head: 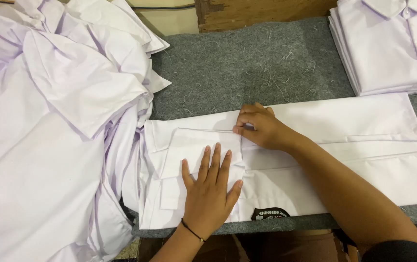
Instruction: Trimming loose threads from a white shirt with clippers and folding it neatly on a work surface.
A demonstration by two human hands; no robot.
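Note:
A white shirt (pixel 344 145) lies folded lengthwise across a grey felt table (pixel 247 68). My left hand (pixel 211 191) rests flat with fingers spread on the shirt's folded sleeve at the near left. My right hand (pixel 261 127) pinches the edge of that folded sleeve near the shirt's middle, fingers curled on the fabric. A small dark embroidered badge (pixel 270 214) shows at the shirt's near edge, beside my left wrist with its thin black band.
A big heap of loose white shirts (pixel 48 121) covers the left side, spilling over the table edge. A neat stack of folded white shirts (pixel 392 46) sits at the far right. A wooden block (pixel 261 12) stands behind the table.

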